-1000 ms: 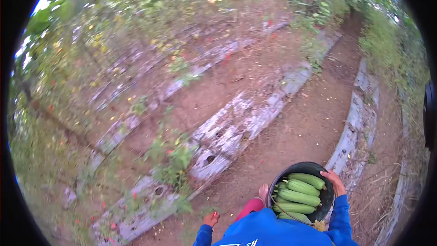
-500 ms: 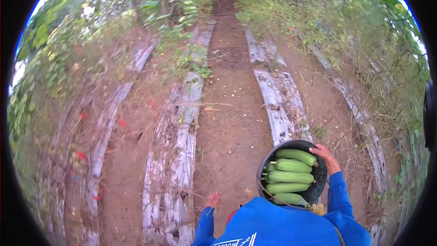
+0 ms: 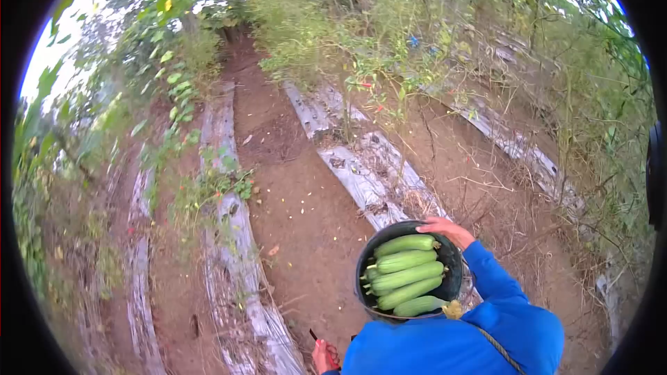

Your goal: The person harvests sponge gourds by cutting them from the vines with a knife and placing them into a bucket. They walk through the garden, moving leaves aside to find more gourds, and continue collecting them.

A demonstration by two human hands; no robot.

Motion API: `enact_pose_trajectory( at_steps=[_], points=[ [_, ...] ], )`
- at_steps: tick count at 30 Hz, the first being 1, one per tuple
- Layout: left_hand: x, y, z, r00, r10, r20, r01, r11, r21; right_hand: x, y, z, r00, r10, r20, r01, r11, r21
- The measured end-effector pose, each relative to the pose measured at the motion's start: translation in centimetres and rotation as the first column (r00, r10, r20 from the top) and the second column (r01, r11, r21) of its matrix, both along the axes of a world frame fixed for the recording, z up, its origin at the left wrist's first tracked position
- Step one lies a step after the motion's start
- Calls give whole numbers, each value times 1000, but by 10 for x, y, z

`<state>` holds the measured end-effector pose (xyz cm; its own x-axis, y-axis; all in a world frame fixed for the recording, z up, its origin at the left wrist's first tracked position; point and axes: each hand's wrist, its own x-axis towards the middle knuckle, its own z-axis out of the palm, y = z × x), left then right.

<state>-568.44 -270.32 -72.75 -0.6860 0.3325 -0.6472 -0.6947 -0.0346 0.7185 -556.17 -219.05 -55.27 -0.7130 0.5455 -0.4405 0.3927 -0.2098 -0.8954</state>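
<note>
A black bucket (image 3: 453, 279) holding several long green gourds (image 3: 406, 279) hangs or rests against the front of my blue top; its support is hidden. My right hand (image 3: 448, 230) grips the bucket's far right rim, with its fingers over the edge. Low in the view, left of the bucket, my left hand (image 3: 324, 357) is closed around a small red-handled tool (image 3: 333, 355), whose thin dark end points up and left. A dried yellowish tuft (image 3: 453, 310) sits at the bucket's near right edge, by a rope (image 3: 501, 351) across my top.
A bare soil path (image 3: 292, 201) runs ahead between strips of torn silver plastic mulch (image 3: 354, 179). Plants with small red fruits (image 3: 365, 85) stand beyond the bucket. Leafy vines (image 3: 174, 83) and dry stems line both sides.
The view has turned right, and the path now slants to the left. The bucket and my right hand appear further left. The dark end of the tool in my left hand now shows.
</note>
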Motion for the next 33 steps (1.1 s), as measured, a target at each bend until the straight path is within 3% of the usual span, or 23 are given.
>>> enact_pose_trajectory(
  at_steps=[1, 3, 4, 5, 7, 8, 11, 12, 15, 16, 17, 19, 20, 21, 23, 25, 27, 28, 31, 32, 33],
  points=[
    [-15, 9, 6, 1000, 22, 17, -22, 999, -42, -22, 16, -5, 1000, 8, 4, -8, 1000, -14],
    [-54, 43, 32, 1000, 0, -10, 0, 999, -34, -61, 12, 52, 992, 4, -128, -39, 960, -276],
    [-77, 64, 48, 994, -31, -108, 24, 998, -60, -84, 43, 10, 997, 61, -55, -68, 990, -124],
    [-101, 83, 62, 976, -62, -207, 45, 995, -86, -98, 48, 19, 988, 76, -137, -92, 988, -121],
    [-155, 89, 78, 959, -83, -271, 73, 996, -47, -134, 59, -20, 943, 186, -275, -207, 977, -49],
    [-182, 98, 81, 956, -76, -284, 55, 995, -81, -156, 64, -11, 969, 134, -207, -172, 970, -175],
    [-262, 126, 87, 939, -78, -335, 56, 996, -76, -212, 96, -40, 978, 104, -181, -145, 962, -231],
    [-289, 139, 90, 943, -78, -324, 55, 995, -79, -221, 107, -53, 940, 167, -297, -203, 975, -93],
    [-373, 169, 99, 948, -113, -298, 94, 992, -79, -289, 138, -67, 972, 89, -218, -122, 982, -145],
    [-406, 171, 98, 948, -92, -306, 82, 996, -47, -293, 136, -56, 902, 79, -425, -165, 972, -170],
    [-437, 192, 94, 949, -74, -307, 83, 996, 19, -314, 147, -58, 941, 61, -333, -76, 997, -32],
    [-503, 209, 99, 947, -134, -293, 155, 987, 51, -348, 158, -34, 949, 41, -312, -42, 999, 3],
    [-541, 223, 99, 932, -169, -322, 198, 978, 59, -363, 156, -11, 951, 189, -245, -83, 918, 387],
    [-574, 241, 99, 913, -215, -347, 254, 964, 72, -383, 160, -12, 975, -33, -218, 68, 985, 156],
    [-633, 275, 122, 901, -273, -338, 310, 949, 60, -419, 154, 30, 974, -100, -203, 134, 978, 163],
    [-693, 306, 143, 848, -297, -439, 354, 934, 52, -449, 167, 38, 953, -109, -284, 163, 971, 174],
    [-745, 334, 158, 841, -312, -443, 375, 925, 59, -490, 176, 62, 962, -161, -220, 182, 980, 80],
    [-767, 348, 167, 829, -299, -472, 375, 924, 72, -516, 184, 63, 935, -318, -157, 313, 948, -56],
    [-814, 388, 184, 841, -267, -471, 355, 928, 109, -575, 244, 1, 958, -247, -144, 237, 968, -84],
    [-830, 399, 181, 851, -256, -458, 369, 913, 173, -589, 259, -25, 949, -97, -299, 97, 995, -16],
    [-847, 409, 179, 863, -235, -446, 366, 901, 234, -608, 259, -14, 954, -79, -289, 75, 997, -27]
  ],
)
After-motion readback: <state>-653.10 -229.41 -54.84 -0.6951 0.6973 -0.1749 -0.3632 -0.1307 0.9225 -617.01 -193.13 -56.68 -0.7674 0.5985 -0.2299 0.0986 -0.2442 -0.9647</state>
